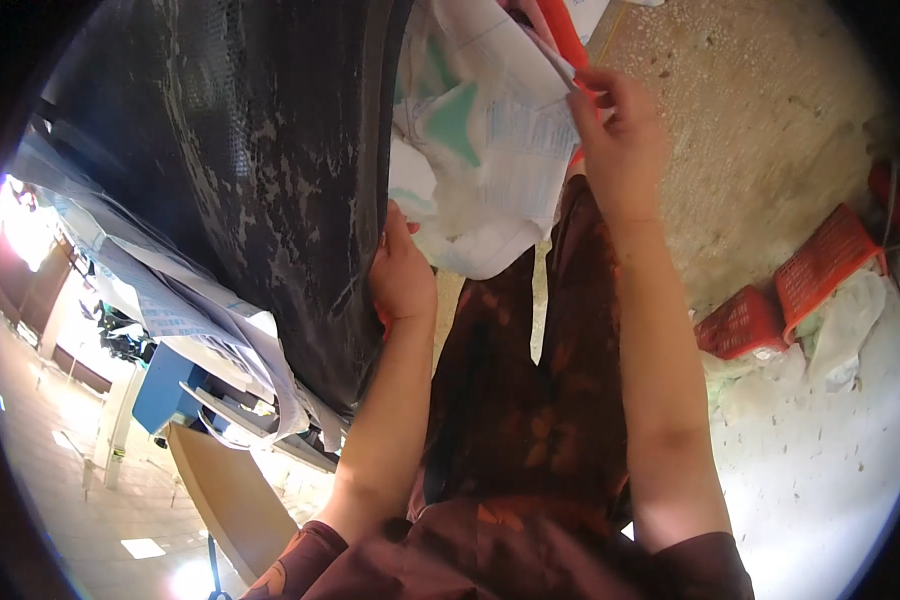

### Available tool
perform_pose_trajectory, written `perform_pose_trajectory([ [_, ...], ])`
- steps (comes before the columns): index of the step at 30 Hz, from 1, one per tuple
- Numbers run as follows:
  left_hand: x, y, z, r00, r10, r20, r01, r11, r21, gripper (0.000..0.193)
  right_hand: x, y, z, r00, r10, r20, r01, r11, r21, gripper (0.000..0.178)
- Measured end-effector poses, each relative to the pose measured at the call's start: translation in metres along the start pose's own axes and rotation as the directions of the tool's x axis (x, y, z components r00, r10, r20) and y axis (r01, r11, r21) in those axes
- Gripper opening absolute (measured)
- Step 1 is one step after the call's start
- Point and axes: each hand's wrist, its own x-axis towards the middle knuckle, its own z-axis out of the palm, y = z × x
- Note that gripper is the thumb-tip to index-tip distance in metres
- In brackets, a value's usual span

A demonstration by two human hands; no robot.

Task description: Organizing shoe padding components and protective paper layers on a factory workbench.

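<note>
A worn black work surface [270,150] with grey scuffs fills the upper left. Beside its right edge hangs a white printed sheet [510,130] with pale green shapes on it, above my knees. My right hand [620,130] is closed at the sheet's upper right edge, pinching it beside a bright red strip [565,35]. Close against the black edge, my left hand [405,270] is closed with its fingers curled. What those fingers hold, if anything, is hidden. A bit of red shows next to the left wrist.
Layered printed paper sheets [170,290] stick out under the black surface at left. A tan board [230,500] and a blue box-like thing [170,385] stand lower left. Red plastic baskets [830,265] and crumpled white plastic [850,330] lie on the speckled floor [740,130] at right.
</note>
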Motion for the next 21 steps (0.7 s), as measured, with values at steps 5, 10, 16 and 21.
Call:
perform_pose_trajectory([
  [5,0.018,0.012,0.039,0.897,0.291,0.333,-0.287,0.956,-0.063,0.049,0.017,-0.022,0.029,0.940,-0.341,0.000,0.330,0.910,-0.250,0.047],
  [10,0.025,-0.005,0.050,0.897,0.220,0.382,-0.304,0.936,0.175,0.071,0.024,-0.033,0.040,0.931,-0.366,0.008,0.360,0.913,-0.191,0.038],
  [16,0.043,-0.020,0.044,0.982,-0.188,-0.011,0.179,0.948,-0.265,0.063,-0.021,-0.025,0.042,0.971,0.032,0.237,0.058,0.930,-0.364,0.048],
  [21,0.067,-0.027,0.042,0.908,-0.387,0.164,0.412,0.747,-0.522,0.064,-0.031,-0.023,0.056,0.979,0.026,0.200,0.023,0.971,-0.239,0.048],
])
